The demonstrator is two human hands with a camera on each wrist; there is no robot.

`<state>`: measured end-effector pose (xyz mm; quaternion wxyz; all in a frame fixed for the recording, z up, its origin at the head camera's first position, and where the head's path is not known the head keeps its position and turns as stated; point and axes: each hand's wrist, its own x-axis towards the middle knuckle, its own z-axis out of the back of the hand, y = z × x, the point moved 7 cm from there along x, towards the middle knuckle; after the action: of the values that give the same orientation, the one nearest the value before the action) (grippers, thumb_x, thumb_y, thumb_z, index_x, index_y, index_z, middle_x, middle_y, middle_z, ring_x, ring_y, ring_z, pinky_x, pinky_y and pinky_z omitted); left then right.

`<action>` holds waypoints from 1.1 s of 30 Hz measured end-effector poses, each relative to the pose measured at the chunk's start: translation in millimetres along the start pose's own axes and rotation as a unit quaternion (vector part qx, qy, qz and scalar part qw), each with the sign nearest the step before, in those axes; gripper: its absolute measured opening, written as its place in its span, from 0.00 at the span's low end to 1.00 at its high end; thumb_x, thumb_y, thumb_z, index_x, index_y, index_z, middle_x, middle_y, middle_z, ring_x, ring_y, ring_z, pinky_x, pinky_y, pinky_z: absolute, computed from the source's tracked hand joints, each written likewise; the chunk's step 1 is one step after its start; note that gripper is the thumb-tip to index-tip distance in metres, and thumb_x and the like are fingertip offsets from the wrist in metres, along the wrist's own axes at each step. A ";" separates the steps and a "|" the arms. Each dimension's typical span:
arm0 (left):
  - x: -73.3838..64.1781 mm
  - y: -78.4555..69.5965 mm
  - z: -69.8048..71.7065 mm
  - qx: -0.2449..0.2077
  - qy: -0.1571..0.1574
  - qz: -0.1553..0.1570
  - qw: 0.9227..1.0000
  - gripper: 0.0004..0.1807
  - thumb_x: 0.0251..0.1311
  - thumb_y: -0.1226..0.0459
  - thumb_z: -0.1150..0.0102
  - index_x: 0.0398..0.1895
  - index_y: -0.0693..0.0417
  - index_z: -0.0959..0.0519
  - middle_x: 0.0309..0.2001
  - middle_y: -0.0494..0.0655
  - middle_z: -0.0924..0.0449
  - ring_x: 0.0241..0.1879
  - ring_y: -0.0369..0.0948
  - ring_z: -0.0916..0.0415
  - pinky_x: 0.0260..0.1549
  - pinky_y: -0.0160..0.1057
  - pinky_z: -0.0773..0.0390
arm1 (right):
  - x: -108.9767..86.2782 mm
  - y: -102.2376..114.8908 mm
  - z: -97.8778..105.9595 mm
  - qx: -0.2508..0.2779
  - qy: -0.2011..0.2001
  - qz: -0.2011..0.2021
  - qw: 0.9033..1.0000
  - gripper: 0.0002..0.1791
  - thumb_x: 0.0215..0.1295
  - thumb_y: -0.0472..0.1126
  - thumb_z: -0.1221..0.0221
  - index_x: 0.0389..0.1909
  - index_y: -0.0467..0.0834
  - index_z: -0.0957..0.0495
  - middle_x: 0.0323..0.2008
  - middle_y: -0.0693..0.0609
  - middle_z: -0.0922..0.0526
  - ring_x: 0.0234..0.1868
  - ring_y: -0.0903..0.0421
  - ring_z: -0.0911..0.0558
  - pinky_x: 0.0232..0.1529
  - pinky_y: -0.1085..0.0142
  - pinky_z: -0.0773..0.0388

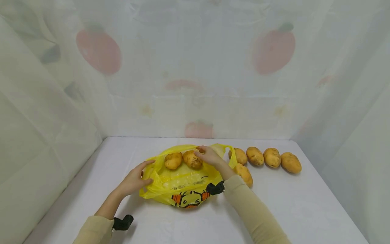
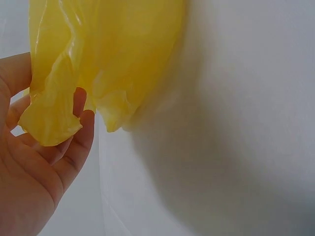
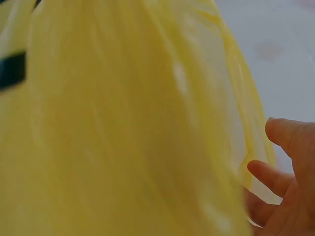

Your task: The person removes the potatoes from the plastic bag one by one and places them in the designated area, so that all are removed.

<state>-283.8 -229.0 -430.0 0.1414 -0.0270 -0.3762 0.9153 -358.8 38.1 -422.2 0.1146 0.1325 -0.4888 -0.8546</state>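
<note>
A yellow plastic bag (image 1: 182,179) lies with its mouth spread, a cartoon print on its near side. Inside it, two potatoes sit side by side: a left one (image 1: 173,161) and a dirt-marked right one (image 1: 193,159). At the bag's left edge, my left hand (image 1: 135,178) holds the plastic between thumb and curved fingers; the left wrist view shows a loose flap of the bag (image 2: 51,113) against those fingers. My right hand (image 1: 210,156) is over the bag's far right side, fingers apart, fingertips by the right potato. Whether they touch it, I cannot tell.
Several potatoes (image 1: 272,158) lie in a row on the white table (image 1: 304,210), right of the bag. Another potato (image 1: 243,174) is nearer, beside the bag's right handle (image 1: 233,157). Pale curtains (image 1: 189,67) with fruit prints surround the table at the back and sides.
</note>
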 end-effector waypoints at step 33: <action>1.4 4.6 -2.5 0.004 0.008 0.014 1.000 0.37 0.51 0.65 0.37 0.66 0.47 0.40 0.66 0.55 0.41 0.50 0.53 0.33 0.45 0.50 0.27 | 8.1 -12.8 -21.5 0.021 -0.012 -0.066 0.998 0.37 0.60 0.46 0.42 0.67 0.38 0.44 0.62 0.37 0.37 0.59 0.44 0.33 0.58 0.53 0.33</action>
<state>-285.8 -230.1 -434.9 0.1314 -0.0396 -0.3707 0.9185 -360.0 24.5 -444.7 0.0494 0.1565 -0.4985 -0.8512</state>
